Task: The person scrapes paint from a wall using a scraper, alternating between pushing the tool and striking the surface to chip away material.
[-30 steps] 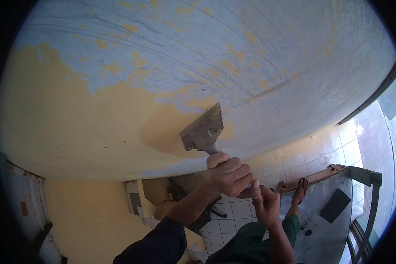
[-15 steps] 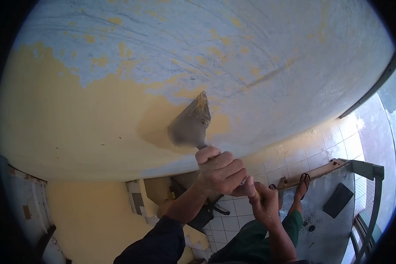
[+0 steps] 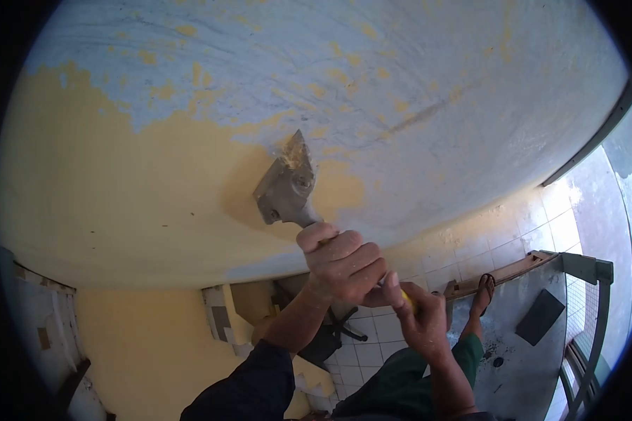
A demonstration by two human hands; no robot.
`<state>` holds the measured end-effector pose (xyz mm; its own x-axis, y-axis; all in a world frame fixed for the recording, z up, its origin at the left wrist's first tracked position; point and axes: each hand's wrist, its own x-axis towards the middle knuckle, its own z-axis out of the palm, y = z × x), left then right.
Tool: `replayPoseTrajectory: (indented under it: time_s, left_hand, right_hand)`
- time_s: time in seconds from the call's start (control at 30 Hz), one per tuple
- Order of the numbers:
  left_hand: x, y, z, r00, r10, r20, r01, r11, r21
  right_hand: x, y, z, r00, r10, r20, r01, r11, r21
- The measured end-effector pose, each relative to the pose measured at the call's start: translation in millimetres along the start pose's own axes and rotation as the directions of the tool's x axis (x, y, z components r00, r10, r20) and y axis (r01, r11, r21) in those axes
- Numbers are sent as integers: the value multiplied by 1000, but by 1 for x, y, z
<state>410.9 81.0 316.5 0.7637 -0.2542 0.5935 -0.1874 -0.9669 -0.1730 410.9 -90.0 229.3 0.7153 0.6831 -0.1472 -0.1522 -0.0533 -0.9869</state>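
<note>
A wide-bladed paint scraper [image 3: 285, 191] points up and left against the wall [image 3: 119, 175], with yellow flakes gathered on its blade. My left hand [image 3: 344, 263] wraps around the handle just below the blade. Lower down, my right hand [image 3: 425, 319] closes around the handle's rear part, where a bit of yellow shows by the thumb. Yellow paint covers the wall left of and below the blade. Above and to the right the surface is grey-blue, with scattered yellow patches and dark scratch lines.
I stand on a grey platform [image 3: 512, 372], one sandalled foot near its wooden edge. A dark rectangular slab [image 3: 540, 318] lies there, beside a green metal rail [image 3: 588, 337]. Below are a white tiled floor [image 3: 372, 347] and a black wheeled chair base [image 3: 340, 326].
Both hands and the scraper have shifted left and slightly up along the wall. The blade has turned, and more of its flake-covered face shows.
</note>
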Motion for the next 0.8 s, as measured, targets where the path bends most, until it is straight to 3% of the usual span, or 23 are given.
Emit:
replayPoseTrajectory:
  time_s: [0.13,0.17,0.27,0.47,0.53,0.8]
  left_hand:
    - [-3,-1,4,1000,15,-11,-15,1000,-18]
    - [-3,-8,-3,999,1,-43,0,1000,27]
    - [5,-16,-24,999,9,-51,-4,996,93]
    - [3,11,-10,1000,25,10,-25,1000,4]
    - [-4,17,2,996,53,66,-46,993,-112]
    - [7,-2,2,1000,-11,4,11,1000,0]
  right_hand:
    - [-2,-2,-1,996,91,-4,-91,995,38]
    - [6,-6,5,1000,-11,4,11,1000,9]
    - [16,-26,7,994,-105,22,105,994,8]
    - [-12,-2,-9,997,-73,5,73,997,-21]
    - [-20,10,-13,997,71,-3,-71,997,-9]
    - [11,-1,-11,1000,22,15,-21,1000,-18]
